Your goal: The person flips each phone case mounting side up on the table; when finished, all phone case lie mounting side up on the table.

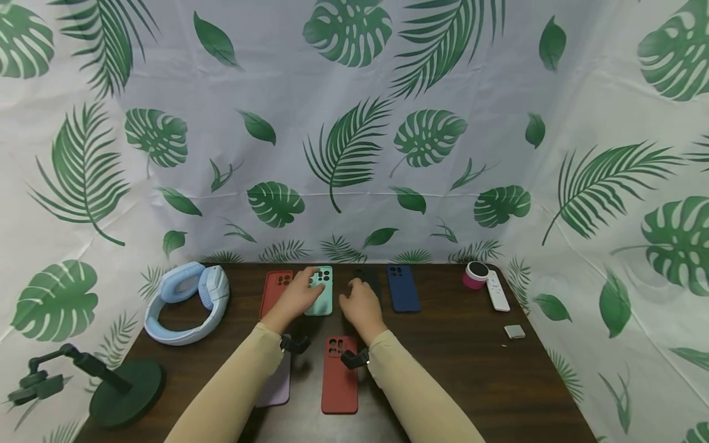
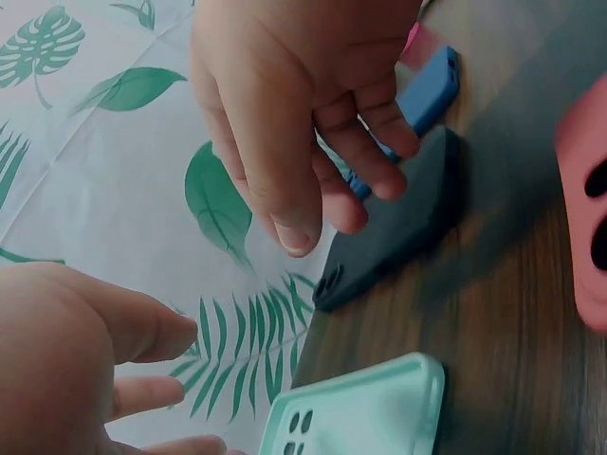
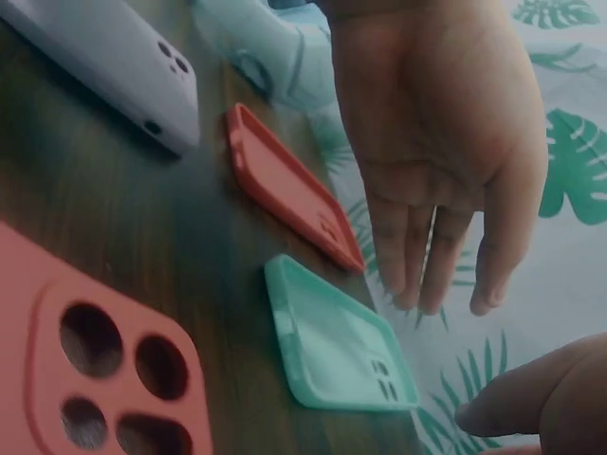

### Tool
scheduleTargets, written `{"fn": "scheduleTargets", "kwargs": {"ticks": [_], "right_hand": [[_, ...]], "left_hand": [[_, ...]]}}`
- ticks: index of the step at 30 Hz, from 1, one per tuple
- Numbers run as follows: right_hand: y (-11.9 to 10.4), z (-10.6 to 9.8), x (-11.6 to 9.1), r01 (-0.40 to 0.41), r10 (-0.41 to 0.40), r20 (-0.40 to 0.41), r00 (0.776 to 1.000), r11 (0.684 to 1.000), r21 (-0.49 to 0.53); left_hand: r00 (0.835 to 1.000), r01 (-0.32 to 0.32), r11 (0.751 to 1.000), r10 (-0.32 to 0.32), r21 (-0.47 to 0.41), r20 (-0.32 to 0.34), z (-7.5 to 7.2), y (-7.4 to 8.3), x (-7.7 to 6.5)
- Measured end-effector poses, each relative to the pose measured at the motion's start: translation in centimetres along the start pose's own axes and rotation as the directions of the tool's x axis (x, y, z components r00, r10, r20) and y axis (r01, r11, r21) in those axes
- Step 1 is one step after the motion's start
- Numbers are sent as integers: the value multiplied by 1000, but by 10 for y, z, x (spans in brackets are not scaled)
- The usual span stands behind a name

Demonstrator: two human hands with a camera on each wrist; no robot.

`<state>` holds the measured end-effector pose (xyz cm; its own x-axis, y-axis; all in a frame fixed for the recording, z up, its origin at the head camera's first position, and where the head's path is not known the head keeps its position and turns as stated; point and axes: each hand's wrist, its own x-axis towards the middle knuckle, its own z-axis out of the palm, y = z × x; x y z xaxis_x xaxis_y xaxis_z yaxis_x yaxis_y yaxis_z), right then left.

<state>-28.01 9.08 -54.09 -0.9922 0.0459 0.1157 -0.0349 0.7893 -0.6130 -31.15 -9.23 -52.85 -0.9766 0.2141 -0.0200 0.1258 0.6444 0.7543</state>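
Observation:
A mint phone case (image 1: 319, 303) lies near the back of the table, its hollow side up. My left hand (image 1: 296, 299) hovers over its left side with fingers loosely spread, gripping nothing. To the right, my right hand (image 1: 362, 309) is held in front of a black phone case (image 2: 394, 232), partly covering it in the head view; its relaxed fingers hold nothing. Left of the mint case is a red phone case (image 3: 289, 185), partly behind my left hand. Another red phone case (image 1: 340, 387) lies nearer, between my forearms. A lavender phone case (image 1: 279, 384) is partly under my left sleeve.
A blue phone case (image 1: 404, 292) lies right of the black one. Light blue headphones (image 1: 185, 335) and a dark desk lamp (image 1: 126, 394) stand left. At right are a pink jar (image 1: 475, 277), a white remote (image 1: 497, 292) and a small white box (image 1: 514, 332). A leaf-print curtain (image 1: 354, 234) backs the table.

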Motion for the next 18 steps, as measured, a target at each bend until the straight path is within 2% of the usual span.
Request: {"fn": "scheduleTargets", "kwargs": {"ticks": [6, 11, 18], "right_hand": [[8, -7, 4, -42, 41, -33, 999, 999, -27], [14, -12, 4, -103, 99, -80, 992, 993, -54], [22, -7, 7, -160, 150, -105, 983, 983, -92]], "left_hand": [[998, -16, 999, 18, -38, 53, 7, 15, 7], [995, -4, 997, 12, -76, 99, 11, 29, 9], [987, -48, 998, 54, -43, 152, 26, 39, 16]]}}
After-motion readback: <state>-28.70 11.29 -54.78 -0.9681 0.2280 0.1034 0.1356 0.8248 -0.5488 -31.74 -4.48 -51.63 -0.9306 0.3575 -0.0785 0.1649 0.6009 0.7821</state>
